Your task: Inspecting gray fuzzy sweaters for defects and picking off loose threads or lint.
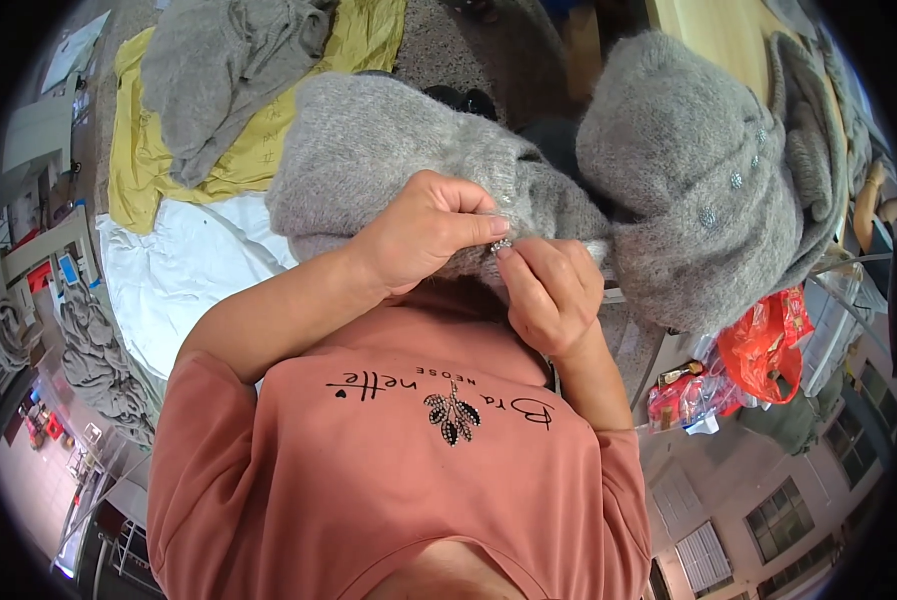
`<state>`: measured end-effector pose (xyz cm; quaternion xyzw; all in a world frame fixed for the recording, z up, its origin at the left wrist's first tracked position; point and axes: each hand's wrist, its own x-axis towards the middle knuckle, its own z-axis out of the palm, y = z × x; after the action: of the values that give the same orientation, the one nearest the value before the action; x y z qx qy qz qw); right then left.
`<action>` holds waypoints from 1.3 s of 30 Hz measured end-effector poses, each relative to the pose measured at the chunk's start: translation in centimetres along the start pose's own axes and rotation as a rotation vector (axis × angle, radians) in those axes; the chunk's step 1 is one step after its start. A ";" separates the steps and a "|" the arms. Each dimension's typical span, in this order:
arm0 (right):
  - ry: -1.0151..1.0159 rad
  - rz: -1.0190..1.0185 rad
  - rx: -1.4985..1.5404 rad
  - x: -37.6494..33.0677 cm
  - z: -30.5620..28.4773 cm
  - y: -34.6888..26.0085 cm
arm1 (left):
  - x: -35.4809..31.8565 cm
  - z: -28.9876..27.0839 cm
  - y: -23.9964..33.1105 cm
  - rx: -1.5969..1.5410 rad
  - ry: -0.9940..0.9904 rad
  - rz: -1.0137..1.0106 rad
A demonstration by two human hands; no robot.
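Observation:
A grey fuzzy knit garment (379, 150) lies bunched across my lap, stretching to the right. At its edge sits a small sparkly rhinestone button (501, 245), close between my two hands. My right hand (554, 290) is closed, thumb and forefinger pinching the button from below. Just above it, my left hand (429, 230) is closed too, its thumb tip beside the button. What lies in the left fingers is too small to make out. More sparkly buttons (737, 181) dot the grey knit heap (689, 150) on the right.
Beyond my left arm lie a white cloth (179, 280) and a yellow sheet (139, 150) bearing another grey knit garment (209, 80). A red plastic bag (764, 350) sits at the right, near a pale wooden tabletop (714, 35). Grey knits (99, 350) hang at the far left.

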<state>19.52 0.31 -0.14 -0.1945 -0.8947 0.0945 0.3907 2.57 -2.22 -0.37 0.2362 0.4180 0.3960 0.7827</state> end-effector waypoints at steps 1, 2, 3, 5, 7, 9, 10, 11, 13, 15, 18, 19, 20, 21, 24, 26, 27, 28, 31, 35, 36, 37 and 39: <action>-0.002 0.000 0.001 -0.1 0.0 0.0 | 0.0 0.1 -0.2 0.005 0.051 0.027; -0.012 0.024 0.003 -0.1 0.1 0.0 | -0.1 0.1 -0.4 0.012 0.100 0.053; -0.022 0.048 0.004 -0.1 0.2 0.0 | -0.1 0.0 -0.6 0.012 0.099 0.051; -0.020 0.066 0.011 -0.3 0.6 0.2 | -0.1 -0.1 -1.0 0.044 0.116 0.096; -0.018 0.083 0.018 -0.3 0.7 0.2 | -0.3 0.3 -0.7 0.015 0.138 0.092; -0.092 0.209 0.102 -0.1 0.6 0.1 | -0.3 0.1 -0.7 -0.012 0.165 0.090; -0.092 0.208 0.104 -0.1 0.8 0.0 | -0.1 -0.2 -1.1 0.060 0.169 0.149; -0.072 0.282 0.147 -0.2 1.1 0.0 | 0.0 -0.4 -1.3 0.133 0.173 0.207; -0.052 0.355 0.190 -0.1 1.5 0.2 | -0.2 -0.7 -0.7 0.161 0.162 0.152; -0.094 0.395 0.288 0.1 1.9 0.5 | -0.3 -0.9 -0.8 0.187 0.154 0.098; -0.192 0.496 0.460 0.0 1.4 0.6 | -0.2 -1.1 -1.4 0.142 0.176 0.132; -0.192 0.496 0.459 -0.2 1.3 0.7 | -0.2 -1.2 -1.5 0.149 0.172 0.117; -0.195 0.494 0.465 -0.5 1.3 0.8 | -0.3 -1.2 -1.5 0.155 0.169 0.102; -0.198 0.492 0.471 -0.6 1.3 0.8 | -0.3 -1.1 -1.6 0.156 0.169 0.104; -0.166 0.489 0.471 -0.5 1.3 0.7 | -0.2 -0.9 -1.9 0.164 0.176 0.199; -0.176 0.563 0.529 -0.5 1.1 0.6 | -0.3 -1.1 -2.1 0.211 0.198 0.150; -0.185 0.638 0.586 -0.5 1.0 0.5 | -0.3 -1.0 -2.0 0.211 0.197 0.150; -0.184 0.638 0.586 -0.3 0.8 0.4 | -0.3 -0.8 -1.8 0.263 0.212 0.197; -0.264 0.911 0.605 -0.1 0.6 0.2 | -0.5 -0.4 -1.3 0.358 0.221 0.240; -0.348 0.688 0.469 -0.8 1.0 0.4 | -0.4 -0.7 -1.9 0.398 0.246 0.243; -0.381 0.655 0.410 -0.9 1.0 0.4 | -0.4 -0.7 -1.9 0.397 0.246 0.242; -0.383 0.657 0.411 -0.9 1.1 0.4 | -0.4 -0.7 -1.8 0.429 0.256 0.248; -0.362 0.712 0.467 -1.1 1.3 0.4 | -0.4 -0.7 -1.8 0.461 0.265 0.253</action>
<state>19.36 0.14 -1.85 -0.3768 -0.7808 0.4544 0.2047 2.56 -3.56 -1.82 0.4043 0.5627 0.4123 0.5915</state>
